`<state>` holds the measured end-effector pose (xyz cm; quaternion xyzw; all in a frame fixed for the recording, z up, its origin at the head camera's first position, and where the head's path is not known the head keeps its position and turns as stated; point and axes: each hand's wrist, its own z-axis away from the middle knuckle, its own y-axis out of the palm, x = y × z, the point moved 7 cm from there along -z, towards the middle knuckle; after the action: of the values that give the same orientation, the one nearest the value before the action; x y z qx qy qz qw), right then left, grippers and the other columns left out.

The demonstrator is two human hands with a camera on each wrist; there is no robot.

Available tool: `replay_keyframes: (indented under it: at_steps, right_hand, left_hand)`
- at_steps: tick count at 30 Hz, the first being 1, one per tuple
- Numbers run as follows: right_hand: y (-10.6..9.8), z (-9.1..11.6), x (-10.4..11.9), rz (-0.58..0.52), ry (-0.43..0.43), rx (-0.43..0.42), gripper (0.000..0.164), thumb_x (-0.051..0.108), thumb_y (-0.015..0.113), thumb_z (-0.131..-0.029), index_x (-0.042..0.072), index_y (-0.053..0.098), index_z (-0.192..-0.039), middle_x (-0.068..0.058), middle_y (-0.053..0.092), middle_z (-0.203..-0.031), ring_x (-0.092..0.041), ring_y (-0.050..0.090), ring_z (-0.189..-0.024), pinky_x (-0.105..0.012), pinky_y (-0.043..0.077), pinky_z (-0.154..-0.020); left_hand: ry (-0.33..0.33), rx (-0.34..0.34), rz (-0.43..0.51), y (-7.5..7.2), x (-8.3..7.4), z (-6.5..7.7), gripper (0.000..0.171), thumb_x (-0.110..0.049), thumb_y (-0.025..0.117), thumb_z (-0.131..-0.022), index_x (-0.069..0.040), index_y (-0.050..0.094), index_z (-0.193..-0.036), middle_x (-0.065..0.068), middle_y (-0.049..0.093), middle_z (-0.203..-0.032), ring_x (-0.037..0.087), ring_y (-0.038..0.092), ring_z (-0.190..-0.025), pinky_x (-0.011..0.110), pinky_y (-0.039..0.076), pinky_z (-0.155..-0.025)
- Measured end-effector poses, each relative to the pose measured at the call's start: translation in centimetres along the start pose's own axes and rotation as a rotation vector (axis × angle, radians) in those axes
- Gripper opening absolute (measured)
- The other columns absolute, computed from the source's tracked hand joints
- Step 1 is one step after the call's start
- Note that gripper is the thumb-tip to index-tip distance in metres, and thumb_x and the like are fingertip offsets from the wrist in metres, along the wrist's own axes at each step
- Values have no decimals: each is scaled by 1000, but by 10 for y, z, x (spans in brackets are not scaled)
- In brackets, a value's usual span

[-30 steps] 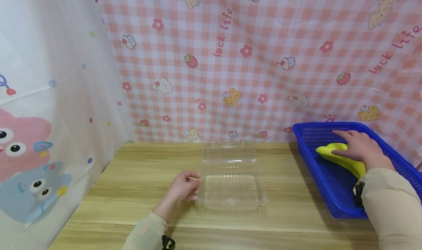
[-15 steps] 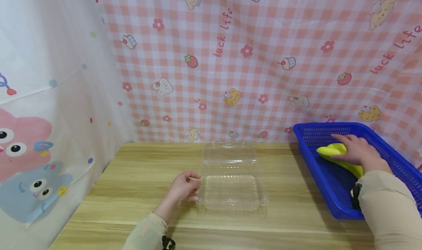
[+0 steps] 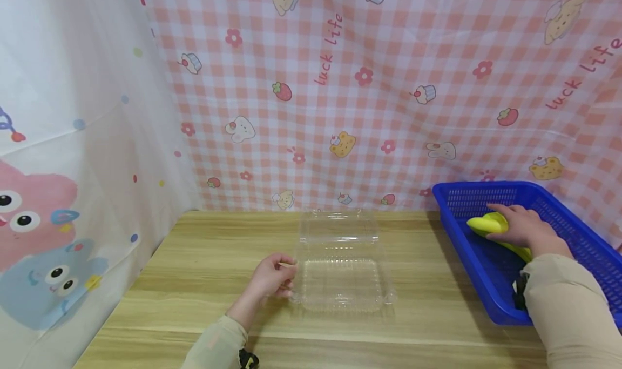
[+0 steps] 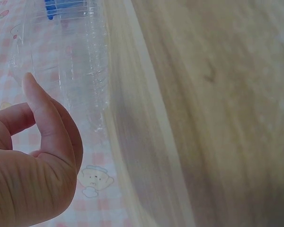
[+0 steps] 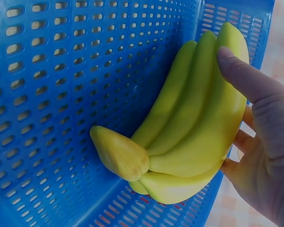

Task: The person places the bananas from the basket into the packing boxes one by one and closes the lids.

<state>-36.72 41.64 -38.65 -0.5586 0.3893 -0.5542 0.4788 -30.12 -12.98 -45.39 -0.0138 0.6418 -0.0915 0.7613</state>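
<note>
Yellow bananas (image 3: 487,224) lie in the blue basket (image 3: 471,261), under the right hand (image 3: 527,231), which grips them between thumb and fingers; their long axis slants from ahead of its thumb back towards the wrist. The left hand (image 3: 269,276), well apart, curls at the clear container (image 3: 342,285); whether it pinches the edge, I cannot tell. Checked cloth (image 3: 362,109) beyond both hands reads "luck life".

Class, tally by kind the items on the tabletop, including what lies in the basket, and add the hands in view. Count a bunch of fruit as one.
Blue basket: 1
Banana bunch: 1
Clear plastic container: 1
Hands, left hand and right hand: 2
Total: 5
</note>
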Motion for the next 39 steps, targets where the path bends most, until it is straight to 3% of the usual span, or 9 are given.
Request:
replay_keyframes:
  at_steps: [8,16,31,39]
  right_hand:
    - [1,2,-2,-18,23,1,90,54,73,-82,4,35,-147,-39,32,-134,-62,31,-113,-80,34,-82]
    - [5,4,-5,-41,36,2,84,45,79,-80,5,41,-144,-38,35,-133,-60,34,-111,-80,33,-82]
    - [2,5,-2,29,-30,-38,74,41,77,-82,5,48,-140,-37,42,-131,-57,41,-108,-75,39,-79]
    - [1,5,-1,17,-34,-34,79,46,75,-84,4,44,-143,-39,40,-132,-59,38,-110,-78,34,-84]
  left_hand:
    - [3,14,10,0,-3,2,26,-1,61,-95,8,55,-119,7,54,-74,13,55,-58,24,55,-47]
    - [1,20,1,1,-1,2,27,-2,60,-95,9,54,-120,7,53,-72,12,55,-56,23,55,-47]
    - [16,24,-6,1,0,2,28,-3,60,-95,9,54,-120,7,54,-72,12,55,-57,23,54,-47]
    - [18,21,-8,1,1,-1,27,-1,59,-95,9,55,-120,7,53,-72,11,55,-57,23,55,-47]
